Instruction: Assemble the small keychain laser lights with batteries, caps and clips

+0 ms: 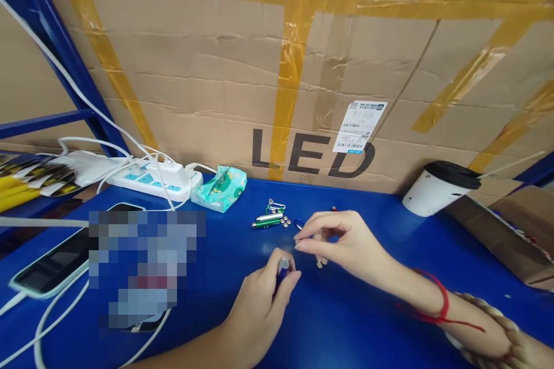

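My left hand is wrapped round a small blue tube, held upright with its round silvery end facing up. Just above and to the right, my right hand pinches a tiny object between thumb and index finger, too small to name for certain. Behind my hands lie a green tube and a silver tube, side by side. Several small round metal cells are scattered next to them, and more sit under my right hand. A blue ring lies near my right fingertips.
A white power strip with cables and a teal tissue pack stand at the back left. At the left lies a phone. A lidded paper cup leans at the right by a brown box. A large carton stands behind.
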A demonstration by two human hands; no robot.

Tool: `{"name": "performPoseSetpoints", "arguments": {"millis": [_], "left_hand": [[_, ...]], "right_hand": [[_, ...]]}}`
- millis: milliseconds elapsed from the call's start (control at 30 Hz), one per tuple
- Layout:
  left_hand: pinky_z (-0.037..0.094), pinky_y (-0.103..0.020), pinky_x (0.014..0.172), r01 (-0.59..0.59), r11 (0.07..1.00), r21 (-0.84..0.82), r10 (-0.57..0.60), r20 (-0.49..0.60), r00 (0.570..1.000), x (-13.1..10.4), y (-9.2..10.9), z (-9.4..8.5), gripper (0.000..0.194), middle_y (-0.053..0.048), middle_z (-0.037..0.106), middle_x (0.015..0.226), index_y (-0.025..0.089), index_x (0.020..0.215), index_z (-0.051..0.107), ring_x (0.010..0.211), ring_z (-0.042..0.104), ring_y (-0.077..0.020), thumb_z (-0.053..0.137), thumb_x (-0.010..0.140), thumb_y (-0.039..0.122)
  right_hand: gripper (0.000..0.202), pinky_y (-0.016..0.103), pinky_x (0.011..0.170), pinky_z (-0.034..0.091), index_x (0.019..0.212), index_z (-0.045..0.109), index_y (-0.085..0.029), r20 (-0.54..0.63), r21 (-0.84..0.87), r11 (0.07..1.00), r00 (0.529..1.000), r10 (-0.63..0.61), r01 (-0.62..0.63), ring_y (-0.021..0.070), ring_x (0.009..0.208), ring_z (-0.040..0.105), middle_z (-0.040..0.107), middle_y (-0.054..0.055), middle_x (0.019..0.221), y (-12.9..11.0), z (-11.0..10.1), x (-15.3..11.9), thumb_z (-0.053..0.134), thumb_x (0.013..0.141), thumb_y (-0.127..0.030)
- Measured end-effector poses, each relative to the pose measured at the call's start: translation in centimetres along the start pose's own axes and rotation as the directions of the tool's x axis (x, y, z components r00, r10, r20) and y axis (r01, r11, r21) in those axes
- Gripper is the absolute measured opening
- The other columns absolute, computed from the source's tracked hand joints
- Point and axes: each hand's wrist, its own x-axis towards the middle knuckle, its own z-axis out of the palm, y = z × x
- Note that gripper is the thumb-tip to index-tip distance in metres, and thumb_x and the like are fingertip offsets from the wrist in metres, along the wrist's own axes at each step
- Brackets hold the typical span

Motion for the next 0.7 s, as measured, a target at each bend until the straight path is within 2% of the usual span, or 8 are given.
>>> {"name": "performPoseSetpoints", "arguments": {"millis": [133,200,367,467,567,700], "left_hand": [[0.034,-0.026,0.055,0.008,0.999,0.043,-0.009,0.036,0.999,-0.1,0.1,-0.2,0.021,0.003,0.047,0.059,0.022,0.086,0.043,0.054,0.049,-0.0161,0.03,0.092,0.037],[0.035,-0.026,0.055,0.0,0.999,0.045,-0.002,0.043,0.999,-0.3,0.2,-0.2,0.021,0.002,0.051,0.061,0.022,0.084,0.043,0.056,0.051,-0.0166,0.03,0.092,0.037],[0.038,-0.025,0.056,-0.031,0.997,0.068,0.029,0.035,0.999,-0.6,0.6,0.0,0.02,-0.001,0.062,0.074,0.022,0.086,0.044,0.064,0.058,-0.0176,0.031,0.093,0.035],[0.04,-0.026,0.058,-0.077,0.988,0.138,0.068,0.066,0.995,-0.6,0.6,0.0,0.021,-0.004,0.066,0.079,0.02,0.096,0.047,0.067,0.061,-0.0195,0.032,0.093,0.034],[0.039,-0.027,0.056,-0.091,0.968,0.233,0.063,0.124,0.99,-0.4,0.6,-0.1,0.026,-0.004,0.066,0.073,0.018,0.101,0.049,0.062,0.062,-0.0212,0.03,0.094,0.034],[0.041,-0.028,0.061,-0.12,0.94,0.318,0.067,0.172,0.983,-0.4,0.5,-0.2,0.025,-0.007,0.068,0.086,0.019,0.106,0.049,0.076,0.065,-0.0245,0.031,0.093,0.032]], "right_hand": [[0.008,0.02,0.055,0.051,0.077,0.072,-0.02,0.012,-0.041,0.968,0.969,-0.248,0.249,0.0111,0.063,0.063,0.069,0.002,0.074,-0.1,1.4,-0.6,0.067,0.077,-0.027],[0.008,0.021,0.061,0.053,0.083,0.072,-0.022,0.03,-0.064,0.949,0.952,-0.306,0.307,0.0121,0.069,0.064,0.07,0.002,0.079,-0.1,1.7,-1.1,0.064,0.08,-0.023],[0.012,0.024,0.064,0.056,0.086,0.072,-0.024,0.009,-0.112,0.945,0.951,-0.309,0.308,0.0138,0.073,0.065,0.07,0.003,0.083,-0.4,1.7,-2.3,0.06,0.083,-0.022],[0.01,0.021,0.052,0.054,0.081,0.072,-0.023,-0.061,-0.134,0.958,0.963,-0.263,0.254,0.0129,0.066,0.064,0.069,0.004,0.083,-0.4,1.9,-3.1,0.062,0.081,-0.025],[0.011,0.019,0.042,0.049,0.078,0.071,-0.022,-0.078,-0.164,0.968,0.975,-0.206,0.192,0.0107,0.058,0.061,0.066,0.004,0.082,0.0,2.4,-3.7,0.062,0.08,-0.027],[0.014,0.022,0.054,0.051,0.079,0.07,-0.019,-0.017,-0.29,0.937,0.978,-0.209,0.196,0.0101,0.061,0.059,0.062,0.005,0.087,0.4,2.7,-4.2,0.06,0.082,-0.028]]}}
